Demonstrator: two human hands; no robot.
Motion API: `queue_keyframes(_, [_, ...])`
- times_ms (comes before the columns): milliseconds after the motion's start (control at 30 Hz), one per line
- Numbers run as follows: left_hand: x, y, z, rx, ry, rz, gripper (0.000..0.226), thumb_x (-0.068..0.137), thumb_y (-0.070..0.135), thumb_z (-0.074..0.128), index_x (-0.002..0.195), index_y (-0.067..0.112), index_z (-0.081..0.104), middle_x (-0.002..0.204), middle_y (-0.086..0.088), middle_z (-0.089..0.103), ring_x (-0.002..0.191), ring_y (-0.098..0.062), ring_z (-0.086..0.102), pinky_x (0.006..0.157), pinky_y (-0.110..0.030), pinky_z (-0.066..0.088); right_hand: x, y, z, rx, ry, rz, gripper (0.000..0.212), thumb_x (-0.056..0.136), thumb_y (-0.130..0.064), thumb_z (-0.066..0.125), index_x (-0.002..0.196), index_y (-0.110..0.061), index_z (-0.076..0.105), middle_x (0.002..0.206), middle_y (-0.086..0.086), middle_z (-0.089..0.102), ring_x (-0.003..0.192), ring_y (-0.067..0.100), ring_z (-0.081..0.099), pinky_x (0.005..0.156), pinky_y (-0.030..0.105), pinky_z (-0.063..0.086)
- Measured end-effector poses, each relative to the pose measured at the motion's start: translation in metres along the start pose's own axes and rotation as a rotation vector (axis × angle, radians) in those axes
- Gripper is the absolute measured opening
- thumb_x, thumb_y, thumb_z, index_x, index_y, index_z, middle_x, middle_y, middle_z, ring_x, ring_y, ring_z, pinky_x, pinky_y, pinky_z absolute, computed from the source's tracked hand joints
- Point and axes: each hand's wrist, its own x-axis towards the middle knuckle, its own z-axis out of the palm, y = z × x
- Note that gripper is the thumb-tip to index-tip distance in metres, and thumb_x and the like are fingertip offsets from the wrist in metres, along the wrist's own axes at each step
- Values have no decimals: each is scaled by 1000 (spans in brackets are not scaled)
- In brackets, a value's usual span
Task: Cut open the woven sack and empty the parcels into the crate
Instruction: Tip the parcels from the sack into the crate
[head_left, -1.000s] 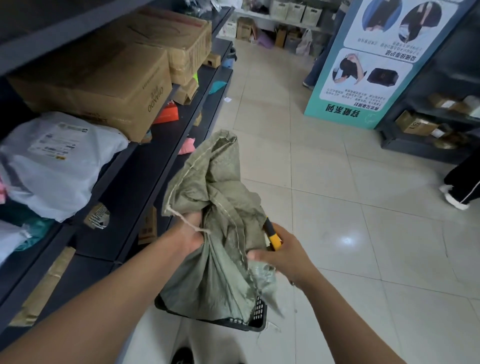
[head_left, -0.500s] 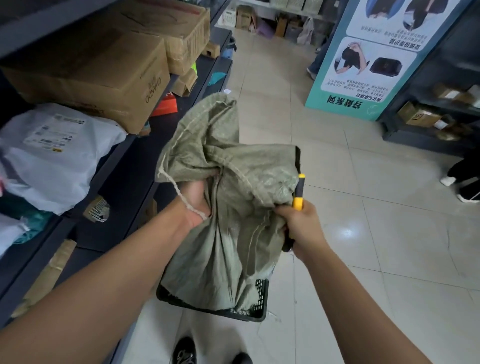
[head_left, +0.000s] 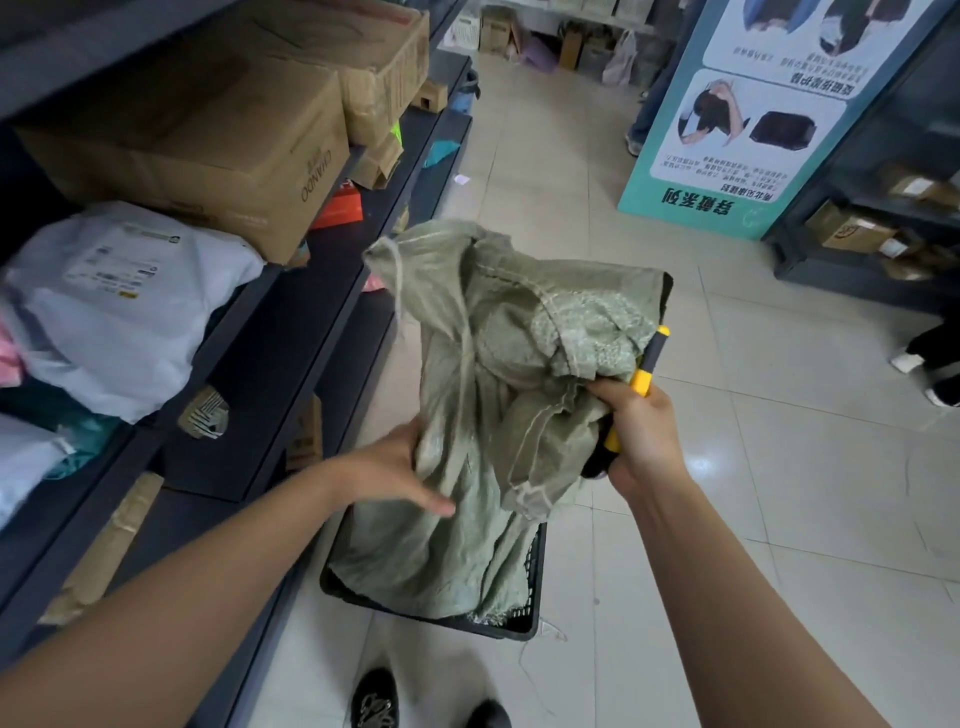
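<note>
The limp green woven sack (head_left: 483, 415) hangs crumpled over a black plastic crate (head_left: 524, 630) on the floor, and its lower end drapes into the crate. My left hand (head_left: 387, 470) holds the sack's left side, thumb across the front and fingers hidden behind the cloth. My right hand (head_left: 644, 439) grips a yellow-and-black utility knife (head_left: 647, 364) together with a bunched fold of the sack. The sack covers whatever lies inside the crate, so no parcels show there.
Dark shelving (head_left: 332, 322) runs along my left with cardboard boxes (head_left: 218, 140) and white mailer bags (head_left: 119, 306). A teal sign (head_left: 727, 171) and another low shelf (head_left: 857, 244) stand at the right. Someone's feet (head_left: 930, 374) are at the right edge. My shoes (head_left: 374, 701) are just behind the crate.
My left hand left the sack's top by the string and dropped to its left side. The sack came lower and is more bunched. My right hand still holds the knife and cloth.
</note>
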Motion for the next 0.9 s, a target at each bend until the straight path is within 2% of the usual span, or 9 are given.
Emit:
queue_keyframes(67, [16, -26, 16, 203, 128, -85, 77, 61, 39, 82, 130, 29, 48, 124, 11, 54, 117, -13, 52, 99, -33, 45, -1, 1, 4, -67, -27, 21, 22, 71, -5, 64, 93, -5, 61, 81, 18, 56, 73, 32, 51, 66, 44, 43])
queue_keyframes(133, [26, -37, 27, 323, 285, -163, 22, 80, 38, 65, 93, 21, 62, 94, 0, 64, 83, -17, 60, 67, -28, 45, -1, 7, 5, -142, -60, 39, 24, 70, -7, 64, 94, -5, 60, 80, 17, 54, 71, 30, 49, 63, 40, 42])
queue_keyframes(233, [33, -35, 29, 81, 492, -242, 33, 93, 23, 49, 61, 17, 51, 68, -6, 59, 57, -16, 51, 49, -25, 36, -1, 25, 3, -275, -68, 74, 6, 83, 0, 60, 84, -4, 57, 65, 12, 51, 55, 24, 45, 46, 26, 40])
queue_keyframes(333, [38, -18, 10, -541, 635, -233, 19, 92, 7, 56, 73, 9, 59, 92, -22, 67, 67, -26, 60, 64, -34, 54, -1, 50, 0, -342, -51, 147, 5, 84, -1, 61, 86, -3, 57, 65, 12, 50, 49, 21, 43, 46, 29, 39])
queue_keyframes(367, [39, -11, 1, -597, 642, -203, 8, 90, 5, 60, 84, 9, 62, 94, -18, 67, 74, -27, 63, 68, -36, 57, -2, 57, -1, -350, -48, 170, 6, 83, -2, 62, 87, -3, 58, 66, 13, 52, 50, 21, 44, 49, 31, 39])
queue_keyframes(500, [41, 3, -16, -776, 649, -72, 29, 91, 0, 54, 117, 8, 64, 102, -17, 69, 83, -29, 69, 55, -27, 58, -7, 70, -2, -328, -42, 230, 5, 85, -1, 62, 86, -6, 63, 69, 8, 61, 56, 21, 51, 48, 30, 42])
queue_keyframes(600, [34, 11, -12, -853, 600, -1, 32, 95, 1, 47, 122, 10, 62, 112, -19, 68, 92, -29, 68, 59, -30, 59, -6, 63, -1, -283, -25, 219, 6, 86, 0, 60, 87, -7, 62, 65, 6, 61, 53, 19, 54, 48, 28, 45])
queue_keyframes(733, [19, 65, -37, -935, 626, 244, 22, 98, 16, 45, 104, 26, 64, 109, -7, 70, 98, -25, 68, 77, -45, 60, -6, 35, 11, -156, 14, 105, 14, 84, 5, 56, 86, -6, 63, 73, 12, 62, 66, 22, 59, 61, 31, 51])
queue_keyframes(900, [5, 94, -65, -784, 514, 243, 27, 98, 12, 45, 119, 23, 57, 118, -9, 67, 103, -28, 66, 79, -47, 59, -10, -10, 27, -99, 50, -4, 13, 87, 6, 52, 90, -5, 58, 60, 5, 53, 40, 5, 50, 39, 13, 40])
